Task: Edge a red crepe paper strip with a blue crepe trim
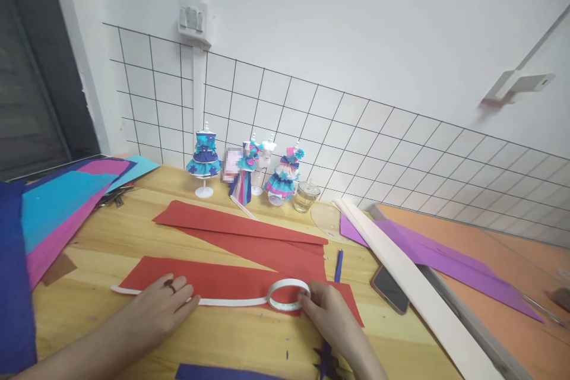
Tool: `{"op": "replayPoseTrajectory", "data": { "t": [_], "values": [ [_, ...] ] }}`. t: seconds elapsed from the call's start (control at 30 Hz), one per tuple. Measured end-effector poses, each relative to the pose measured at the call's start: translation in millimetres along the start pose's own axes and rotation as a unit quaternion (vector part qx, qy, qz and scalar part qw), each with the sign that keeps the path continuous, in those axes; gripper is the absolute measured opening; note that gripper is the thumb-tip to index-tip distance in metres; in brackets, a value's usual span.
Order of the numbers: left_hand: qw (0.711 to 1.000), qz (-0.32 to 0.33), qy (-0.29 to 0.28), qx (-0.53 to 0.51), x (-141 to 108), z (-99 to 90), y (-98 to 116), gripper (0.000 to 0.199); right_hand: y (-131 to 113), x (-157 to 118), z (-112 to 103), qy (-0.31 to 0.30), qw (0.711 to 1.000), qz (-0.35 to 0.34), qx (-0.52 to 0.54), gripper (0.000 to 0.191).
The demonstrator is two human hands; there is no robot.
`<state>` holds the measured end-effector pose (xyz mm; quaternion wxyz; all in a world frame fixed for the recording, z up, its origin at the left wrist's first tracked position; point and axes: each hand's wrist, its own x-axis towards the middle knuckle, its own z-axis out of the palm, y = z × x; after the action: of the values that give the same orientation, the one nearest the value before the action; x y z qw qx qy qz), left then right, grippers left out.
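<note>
A red strip of crepe paper or fabric (214, 276) lies across the wooden table in front of me. White double-sided tape (236, 302) runs along its near edge, its loose end sticking out past the left corner. My left hand (167, 306) rests on the strip and tape, fingers apart and pressing down. Pinched between the thumb and fingers of my right hand (327, 309) is the tape roll (288, 295), standing tilted near the strip's right part. The tape stretches from this roll toward my left hand. Another folded red piece (249, 234) lies just behind.
Miniature dress stands (203, 160) and a glass jar (306, 197) line the back by a wire grid. Blue and pink sheets (66, 208) are at left. A phone (390, 290), a long pale roll (414, 279) and purple sheet (454, 261) lie at right; dark scissors (329, 362) sit near my right wrist.
</note>
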<state>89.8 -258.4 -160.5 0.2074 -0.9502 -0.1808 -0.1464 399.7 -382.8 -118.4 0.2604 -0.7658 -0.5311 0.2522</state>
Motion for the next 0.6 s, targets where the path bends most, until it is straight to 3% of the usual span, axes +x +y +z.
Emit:
{"op": "replayPoseTrajectory", "data": {
  "t": [0.1, 0.2, 0.3, 0.43, 0.6],
  "values": [
    [0.998, -0.028, -0.054, 0.005, 4.3, -11.9, -5.4, 0.025, -7.4, -1.6, 4.3, -0.003, 1.000, -0.013, -0.002, 0.022],
    [0.984, -0.085, -0.157, -0.002, 13.1, -28.6, -7.1, 0.033, -13.9, -3.3, 6.8, -0.003, 1.000, -0.021, 0.000, 0.022],
    [0.962, -0.126, -0.231, -0.070, 26.1, -45.0, -1.9, 0.041, -17.1, -4.9, 8.8, -0.010, 0.999, -0.029, 0.010, 0.023],
    [0.934, -0.171, -0.204, -0.240, 50.5, -53.6, 15.2, 0.024, -18.6, -6.1, 10.2, -0.016, 0.999, -0.029, 0.017, 0.024],
    [0.875, -0.214, -0.151, -0.407, 79.1, -42.4, 32.3, 0.017, -22.0, -6.8, 10.1, -0.022, 1.000, -0.019, 0.010, 0.025]
  ]
}}
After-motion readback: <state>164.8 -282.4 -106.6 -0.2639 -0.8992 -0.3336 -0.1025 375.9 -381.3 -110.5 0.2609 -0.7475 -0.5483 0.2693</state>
